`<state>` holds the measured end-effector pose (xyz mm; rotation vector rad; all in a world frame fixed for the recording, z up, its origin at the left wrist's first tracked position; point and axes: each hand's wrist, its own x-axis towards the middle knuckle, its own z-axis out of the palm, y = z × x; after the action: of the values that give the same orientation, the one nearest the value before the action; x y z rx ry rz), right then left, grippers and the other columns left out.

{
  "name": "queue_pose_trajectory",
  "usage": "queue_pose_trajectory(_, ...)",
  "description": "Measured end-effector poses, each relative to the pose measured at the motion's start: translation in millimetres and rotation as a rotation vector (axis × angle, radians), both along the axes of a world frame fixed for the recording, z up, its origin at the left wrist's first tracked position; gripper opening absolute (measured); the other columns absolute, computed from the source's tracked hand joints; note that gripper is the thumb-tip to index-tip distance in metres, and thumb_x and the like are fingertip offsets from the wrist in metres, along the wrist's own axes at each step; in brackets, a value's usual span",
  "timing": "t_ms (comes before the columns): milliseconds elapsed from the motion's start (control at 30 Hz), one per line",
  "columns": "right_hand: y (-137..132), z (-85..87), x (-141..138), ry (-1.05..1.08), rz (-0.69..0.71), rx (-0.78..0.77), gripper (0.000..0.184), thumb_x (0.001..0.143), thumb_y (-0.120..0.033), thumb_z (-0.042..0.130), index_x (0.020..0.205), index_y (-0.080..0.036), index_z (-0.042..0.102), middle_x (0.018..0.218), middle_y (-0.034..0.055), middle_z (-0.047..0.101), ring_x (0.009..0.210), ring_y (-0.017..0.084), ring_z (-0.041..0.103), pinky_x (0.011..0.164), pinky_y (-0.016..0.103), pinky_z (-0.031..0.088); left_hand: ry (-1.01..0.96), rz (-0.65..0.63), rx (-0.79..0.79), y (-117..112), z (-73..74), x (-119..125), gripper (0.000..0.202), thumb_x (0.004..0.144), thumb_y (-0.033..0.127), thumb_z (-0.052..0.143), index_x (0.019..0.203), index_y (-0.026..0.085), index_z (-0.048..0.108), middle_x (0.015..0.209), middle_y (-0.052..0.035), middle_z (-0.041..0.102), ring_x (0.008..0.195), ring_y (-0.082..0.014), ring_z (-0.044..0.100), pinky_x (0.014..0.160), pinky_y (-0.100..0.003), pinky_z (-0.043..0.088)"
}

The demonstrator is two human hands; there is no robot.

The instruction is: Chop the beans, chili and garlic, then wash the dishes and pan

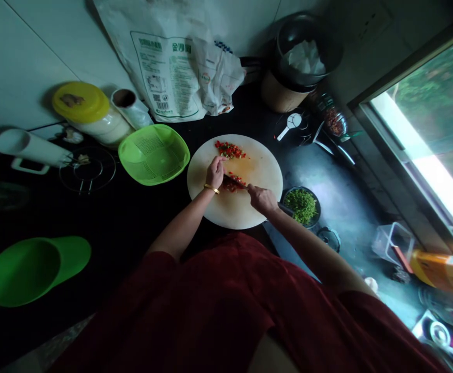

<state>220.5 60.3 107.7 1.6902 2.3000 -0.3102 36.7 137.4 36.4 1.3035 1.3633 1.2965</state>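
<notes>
My right hand (263, 200) is closed round the handle of a knife (235, 181), whose narrow dark blade points left over the round pale cutting board (267, 168). At the blade's far end is my left hand (215, 172), with a gold bracelet at the wrist. Its fingers are drawn together, and what they grip is too small to make out. Chopped red chillies (232, 185) lie around the blade. Another heap of chopped red chillies with some green bits (229, 150) sits farther back on the board.
Left of the board is a green basket (154, 155); a green scoop (24, 269) lies nearer. To the right stands a dark bowl of chopped green herbs (301, 206). Behind are a large white bag (168, 62), a yellow-lidded jar (82, 103) and stacked pots (284, 93).
</notes>
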Motion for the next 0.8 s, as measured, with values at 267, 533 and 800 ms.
queue_pose_trajectory(267, 16, 9.6, 4, 0.001, -0.005, 0.0, 0.031, 0.092, -0.022, 0.034, 0.115, -0.021, 0.055, 0.089, 0.0075, 0.068, 0.071, 0.018, 0.059, 0.055, 0.029, 0.021, -0.047, 0.023, -0.025, 17, -1.3, 5, 0.037, 0.094, 0.046, 0.038, 0.095, 0.016, 0.06, 0.051, 0.0031, 0.048, 0.05, -0.012, 0.049, 0.056, -0.025, 0.042)
queue_pose_trajectory(533, 10, 0.1, 5, 0.014, -0.03, 0.004, 0.033, 0.093, -0.025, 0.03, 0.113, -0.021, 0.057, 0.089, 0.007, 0.068, 0.073, 0.019, 0.06, 0.055, 0.029, 0.022, -0.017, 0.0, 0.043, 15, 1.6, 5, 0.035, 0.095, 0.046, 0.037, 0.098, 0.018, 0.059, 0.053, 0.0034, 0.048, 0.05, -0.0112, 0.05, 0.055, -0.024, 0.042)
queue_pose_trajectory(800, 7, 3.1, -7, 0.02, -0.103, -0.017, 0.033, 0.092, -0.021, 0.031, 0.115, -0.021, 0.055, 0.092, 0.0077, 0.068, 0.077, 0.019, 0.061, 0.058, 0.028, 0.027, 0.001, -0.059, 0.029, 26, -1.7, 3, 0.029, 0.095, 0.038, 0.039, 0.093, 0.018, 0.059, 0.051, 0.0032, 0.047, 0.05, -0.0119, 0.051, 0.057, -0.025, 0.042)
